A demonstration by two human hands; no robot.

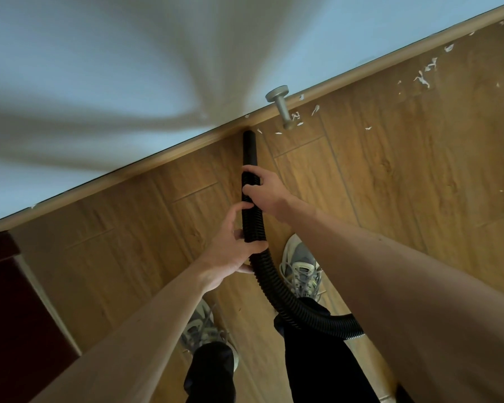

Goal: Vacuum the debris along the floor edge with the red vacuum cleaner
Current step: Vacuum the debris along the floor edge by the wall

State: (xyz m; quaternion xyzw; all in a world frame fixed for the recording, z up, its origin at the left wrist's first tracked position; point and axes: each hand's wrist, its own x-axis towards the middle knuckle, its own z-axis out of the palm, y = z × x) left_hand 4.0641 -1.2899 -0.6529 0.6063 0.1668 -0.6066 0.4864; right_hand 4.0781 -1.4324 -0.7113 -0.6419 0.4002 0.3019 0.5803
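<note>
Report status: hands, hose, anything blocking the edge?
Left hand, right hand grip hose. Nozzle at baseboard; white debris to its right. Door stopper stands amid it.

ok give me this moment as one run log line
right hand: grips hose behind nozzle | left hand: grips hose lower | nozzle: tip at baseboard | debris: scraps around and right of doorstop

We see a ribbed matt black plastic hose (252,216), wood-grain floor (390,175), and brushed metal doorstop (281,104).
</note>
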